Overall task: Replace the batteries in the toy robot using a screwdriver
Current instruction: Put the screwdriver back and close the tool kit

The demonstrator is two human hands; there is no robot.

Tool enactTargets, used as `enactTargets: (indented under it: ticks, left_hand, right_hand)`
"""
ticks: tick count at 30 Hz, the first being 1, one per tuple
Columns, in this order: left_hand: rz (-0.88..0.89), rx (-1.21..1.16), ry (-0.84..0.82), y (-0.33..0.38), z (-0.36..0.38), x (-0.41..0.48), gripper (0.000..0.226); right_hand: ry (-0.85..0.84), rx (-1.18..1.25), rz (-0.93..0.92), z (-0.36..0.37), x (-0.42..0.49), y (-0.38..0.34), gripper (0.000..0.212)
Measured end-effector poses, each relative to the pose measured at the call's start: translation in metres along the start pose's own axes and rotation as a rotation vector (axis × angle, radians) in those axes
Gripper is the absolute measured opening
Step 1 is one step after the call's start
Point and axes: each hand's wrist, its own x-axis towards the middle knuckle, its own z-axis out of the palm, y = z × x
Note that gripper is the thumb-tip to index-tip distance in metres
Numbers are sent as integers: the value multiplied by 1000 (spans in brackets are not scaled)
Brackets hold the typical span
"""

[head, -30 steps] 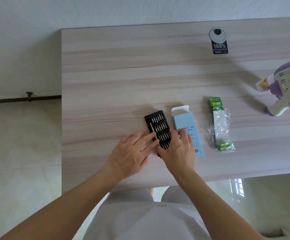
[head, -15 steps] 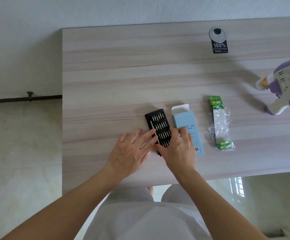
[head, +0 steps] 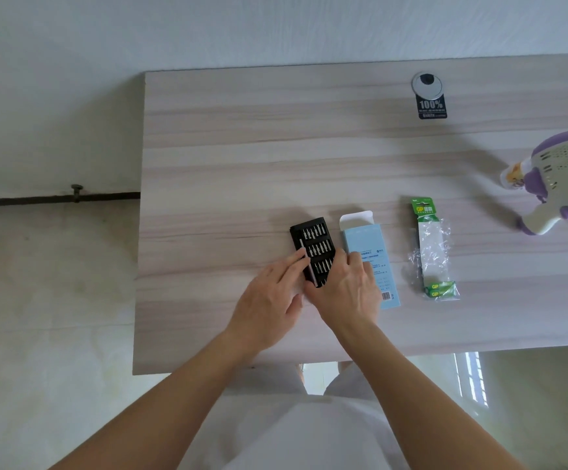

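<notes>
A black bit tray [head: 313, 240] with rows of screwdriver bits lies on the wooden table [head: 241, 147]. A silver screwdriver [head: 304, 250] sits in its left slot. My left hand [head: 269, 300] lies beside the tray with its straight fingertips touching the screwdriver. My right hand [head: 347, 293] grips the tray's near end, thumb on the left edge and fingers on the right, hiding that end. To the right, a green battery pack [head: 433, 252] lies in torn clear plastic. The white and purple toy robot [head: 560, 184] lies at the far right edge.
A light blue carton [head: 370, 245] with its flap open lies right of the tray, partly under my right hand. A round cable grommet with a black sticker [head: 428, 96] is at the back. The table's left edge is near my left hand.
My left hand's fingers have drawn together and slid up along the tray's left side onto the screwdriver. My right hand has stayed on the tray's near end.
</notes>
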Motion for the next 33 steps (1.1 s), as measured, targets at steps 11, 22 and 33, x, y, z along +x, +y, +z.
enactTargets:
  ticks: [11,22,33]
  left_hand:
    - [-892,-1191,182,74,-29,36,19]
    - [-985,-1347,569,113,-35,13,16]
    - [-1058,-1332,539,48,-64,-16,15]
  right_hand:
    - [19,147,-144,-54,-5,12,49]
    - [-238,229,-392,-87,7,36,63]
    - [-151,-46,-161,-40,7,2,44]
